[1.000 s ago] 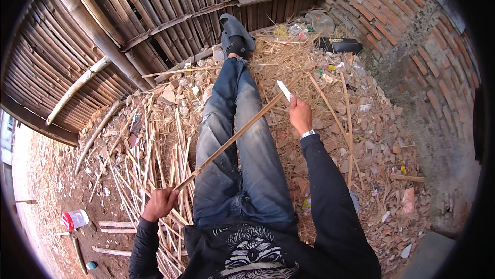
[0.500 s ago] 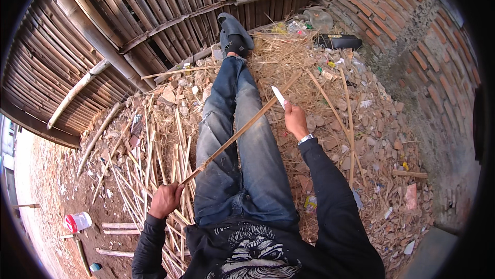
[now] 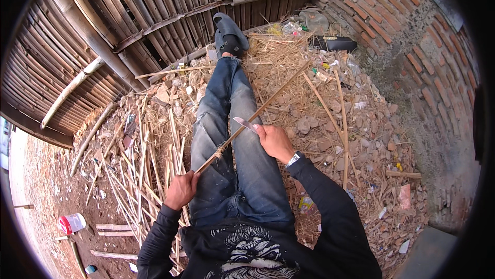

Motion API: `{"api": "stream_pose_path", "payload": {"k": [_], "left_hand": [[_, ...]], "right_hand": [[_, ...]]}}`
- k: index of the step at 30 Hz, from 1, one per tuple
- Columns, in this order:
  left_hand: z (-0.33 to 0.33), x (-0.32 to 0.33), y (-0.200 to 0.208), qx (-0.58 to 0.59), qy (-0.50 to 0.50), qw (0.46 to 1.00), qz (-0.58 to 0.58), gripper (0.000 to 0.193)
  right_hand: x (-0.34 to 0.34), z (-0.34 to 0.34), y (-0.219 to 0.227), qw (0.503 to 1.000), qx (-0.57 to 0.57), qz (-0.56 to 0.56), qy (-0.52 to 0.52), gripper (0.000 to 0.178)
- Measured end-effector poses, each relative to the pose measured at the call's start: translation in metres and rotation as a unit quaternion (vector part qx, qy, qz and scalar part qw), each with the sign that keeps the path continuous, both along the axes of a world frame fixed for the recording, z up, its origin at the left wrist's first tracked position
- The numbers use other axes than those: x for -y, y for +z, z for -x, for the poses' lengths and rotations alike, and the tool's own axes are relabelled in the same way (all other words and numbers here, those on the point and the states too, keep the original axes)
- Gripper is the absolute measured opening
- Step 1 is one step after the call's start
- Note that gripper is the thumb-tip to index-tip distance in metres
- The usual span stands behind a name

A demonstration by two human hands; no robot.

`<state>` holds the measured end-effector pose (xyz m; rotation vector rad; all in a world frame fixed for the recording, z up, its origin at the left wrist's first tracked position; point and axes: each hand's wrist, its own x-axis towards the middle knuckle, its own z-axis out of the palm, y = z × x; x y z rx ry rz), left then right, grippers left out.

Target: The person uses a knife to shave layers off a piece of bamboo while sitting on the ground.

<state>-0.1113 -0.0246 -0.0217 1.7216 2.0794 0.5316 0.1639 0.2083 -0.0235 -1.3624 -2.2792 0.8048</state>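
Left hand [image 3: 181, 190], lower centre of frame: fingers closed around the lower end of a long, narrow, pale-brown bamboo-like strip [image 3: 281, 96], angled toward upper centre. Right hand [image 3: 276, 142], centre: pointing upper left, fingers gripping a flat, silver-bladed knife [image 3: 243, 124], blade at the strip. Upper right: elongated black case [image 3: 337, 44], lettering too small to read. Lower left: red-and-white plastic bucket [image 3: 75, 223], contents indiscernible.

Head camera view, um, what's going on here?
The person's left grip is on the near end of a long, narrow, light-brown wooden strip slanting over faded blue denim jeans. The right grip holds a silver metal knife whose blade crosses the strip in this view. Frayed pale shavings hang on the strip between blade and left grip. Loose pale wooden sticks lie heaped to the left.
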Motion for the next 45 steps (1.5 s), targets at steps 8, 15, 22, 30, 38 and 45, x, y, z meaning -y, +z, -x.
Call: {"api": "stream_pose_path", "payload": {"k": [8,15,22,30,38,45], "left_hand": [[0.054,0.077,0.004,-0.081,0.029,0.996,0.023,0.024],[0.045,0.068,-0.017,-0.101,0.031,0.994,0.018,0.028],[0.055,0.073,-0.035,-0.098,0.026,0.995,-0.009,0.027],[0.058,0.086,-0.043,-0.097,0.040,0.994,0.011,0.027],[0.063,0.077,-0.045,-0.121,0.022,0.992,0.001,0.026],[0.066,0.076,-0.049,-0.110,0.022,0.993,-0.024,0.027]], "right_hand": [[-0.106,-0.039,-0.021,0.974,-0.026,-0.103,-0.201,0.053],[-0.037,0.015,-0.036,0.990,-0.076,-0.108,-0.048,0.050],[-0.082,-0.019,-0.026,0.972,-0.021,-0.142,-0.185,0.049],[-0.049,-0.009,-0.026,0.990,0.003,-0.112,-0.088,0.050],[-0.068,-0.019,-0.041,0.979,-0.051,-0.110,-0.165,0.054],[-0.074,-0.026,-0.042,0.985,-0.029,-0.059,-0.157,0.052]]}}
